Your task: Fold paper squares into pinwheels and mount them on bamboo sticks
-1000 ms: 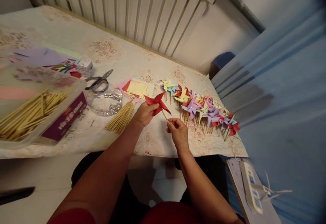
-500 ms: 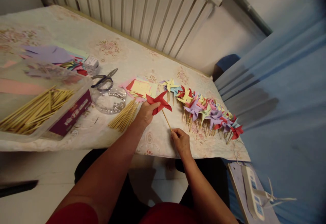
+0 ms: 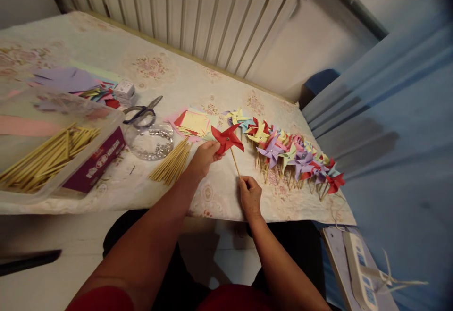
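A red paper pinwheel (image 3: 228, 138) with a small shiny pin at its centre is held up over the table on a thin wooden stick. My right hand (image 3: 250, 195) pinches the lower end of that stick between thumb and fingers. At the pinwheel's lower left blade, my left hand (image 3: 207, 157) has its fingers closed on the paper edge; some fingertips are hidden behind it. A fan of loose sticks (image 3: 173, 160) lies beside my left wrist. Just behind the pinwheel is a stack of paper squares (image 3: 193, 123), yellow on top.
Many finished pinwheels (image 3: 300, 160) stand in a crowded group on the right. To the left are a clear round dish (image 3: 150, 141) of small metal pins, scissors (image 3: 143, 112), a small box (image 3: 124, 89) and a plastic bin (image 3: 81, 160) with sticks. A power strip (image 3: 361, 271) sits lower right.
My left thumb has slid off the pinwheel's centre to its lower left blade, so the pin now shows. The pinwheel has shifted slightly right and faces me more.
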The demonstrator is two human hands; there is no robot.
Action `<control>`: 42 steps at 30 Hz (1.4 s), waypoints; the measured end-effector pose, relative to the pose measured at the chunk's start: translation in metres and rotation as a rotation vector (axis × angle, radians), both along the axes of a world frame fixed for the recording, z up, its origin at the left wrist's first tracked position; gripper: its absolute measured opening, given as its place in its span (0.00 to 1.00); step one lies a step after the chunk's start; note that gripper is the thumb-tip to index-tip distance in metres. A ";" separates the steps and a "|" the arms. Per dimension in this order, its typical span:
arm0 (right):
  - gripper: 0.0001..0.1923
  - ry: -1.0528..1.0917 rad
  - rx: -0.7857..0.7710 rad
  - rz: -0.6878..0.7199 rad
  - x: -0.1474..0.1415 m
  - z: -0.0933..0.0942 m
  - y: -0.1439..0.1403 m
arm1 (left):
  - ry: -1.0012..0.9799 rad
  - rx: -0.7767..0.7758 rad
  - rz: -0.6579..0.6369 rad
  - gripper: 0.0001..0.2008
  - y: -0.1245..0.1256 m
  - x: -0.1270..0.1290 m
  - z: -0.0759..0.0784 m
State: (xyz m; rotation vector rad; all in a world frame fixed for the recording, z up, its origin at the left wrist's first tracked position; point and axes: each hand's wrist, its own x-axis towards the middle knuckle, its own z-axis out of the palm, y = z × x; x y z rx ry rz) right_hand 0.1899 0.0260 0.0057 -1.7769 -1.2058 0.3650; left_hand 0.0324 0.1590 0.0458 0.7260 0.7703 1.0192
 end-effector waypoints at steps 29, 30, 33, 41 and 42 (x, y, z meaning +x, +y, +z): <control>0.12 -0.095 0.031 0.059 -0.002 0.006 0.000 | 0.091 -0.049 -0.076 0.12 -0.006 0.013 -0.009; 0.12 -0.092 0.033 0.058 -0.002 0.006 0.000 | 0.089 -0.049 -0.062 0.12 -0.007 0.013 -0.009; 0.12 -0.087 0.034 0.052 -0.002 0.006 0.000 | 0.068 -0.040 -0.060 0.12 -0.007 0.013 -0.009; 0.12 -0.080 0.028 0.039 -0.002 0.006 0.000 | 0.088 -0.042 -0.134 0.11 -0.010 0.015 -0.005; 0.12 -0.080 0.027 0.043 -0.002 0.006 0.000 | 0.093 -0.040 -0.135 0.10 -0.011 0.015 -0.005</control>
